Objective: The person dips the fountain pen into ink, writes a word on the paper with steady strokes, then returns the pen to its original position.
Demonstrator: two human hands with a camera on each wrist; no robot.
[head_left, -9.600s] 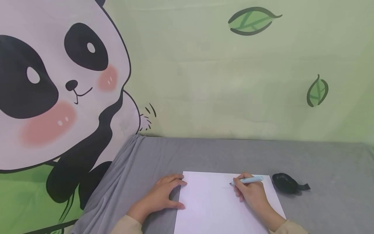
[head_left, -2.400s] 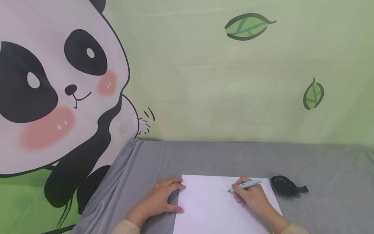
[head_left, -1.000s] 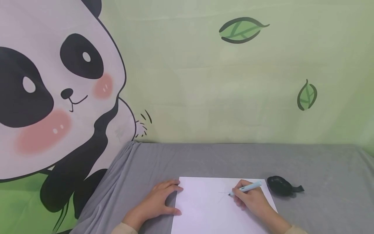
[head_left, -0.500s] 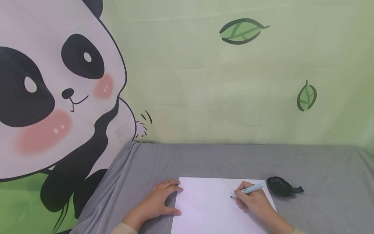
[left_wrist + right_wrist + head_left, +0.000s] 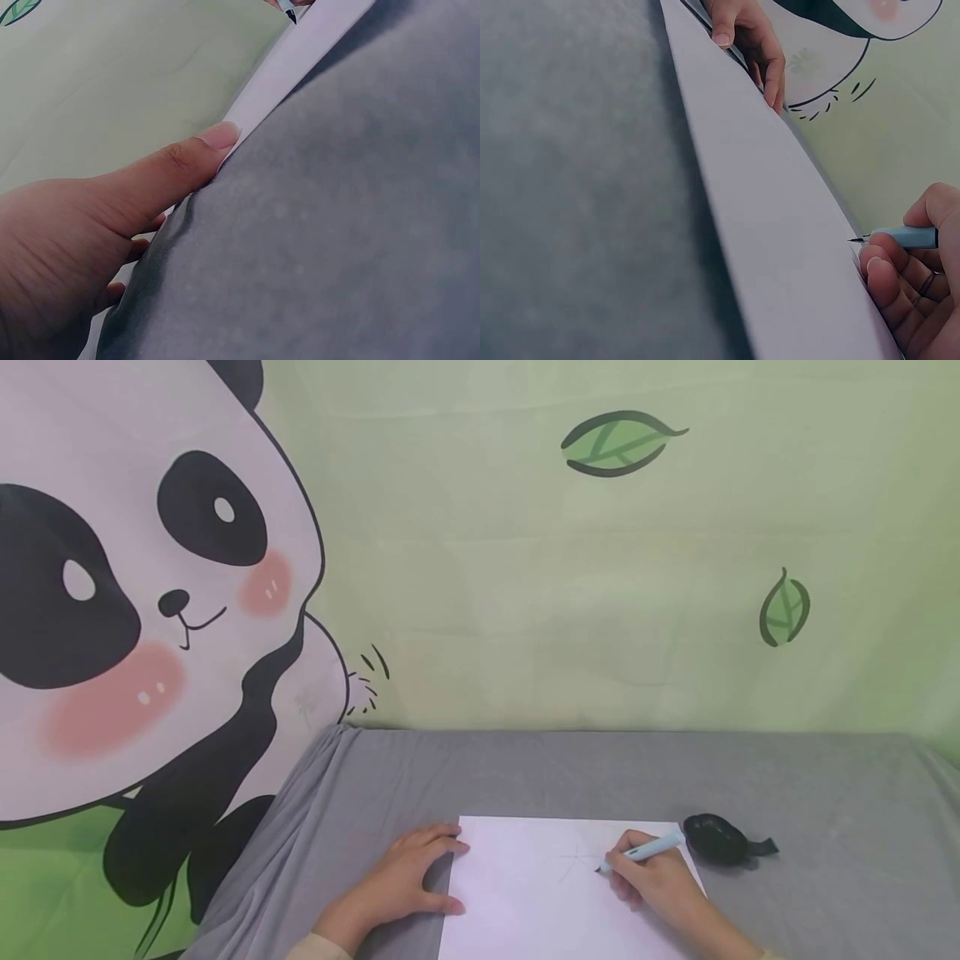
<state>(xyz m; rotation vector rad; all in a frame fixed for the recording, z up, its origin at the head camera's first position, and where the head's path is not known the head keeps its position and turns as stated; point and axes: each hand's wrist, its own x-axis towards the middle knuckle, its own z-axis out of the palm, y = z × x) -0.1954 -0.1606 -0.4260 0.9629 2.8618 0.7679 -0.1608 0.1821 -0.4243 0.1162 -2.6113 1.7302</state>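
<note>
A sheet of white paper [image 5: 517,893] lies on the grey cloth. My right hand [image 5: 651,875] pinches a light blue pen [image 5: 652,845] with a dark pointed tip, slanting over the paper's right half. In the right wrist view the pen's tip [image 5: 856,240] points out past the fingertips, close over the sheet. Just left of the tip are faint crossing strokes [image 5: 576,858]: one level, one upright and one slanting down-left. My left hand [image 5: 401,877] rests at the paper's left edge, fingers spread; its thumb [image 5: 221,135] lies on the edge in the left wrist view.
A black rounded object [image 5: 716,839] with a short flared tail lies on the cloth beside the paper's upper right corner. Grey cloth [image 5: 525,768] covers the table up to a backdrop [image 5: 487,568] printed with a panda and leaves.
The single faint line from the earliest frame has gained upright and slanting strokes. My right hand has shifted slightly right and down with the pen. The left hand stays at the paper's edge.
</note>
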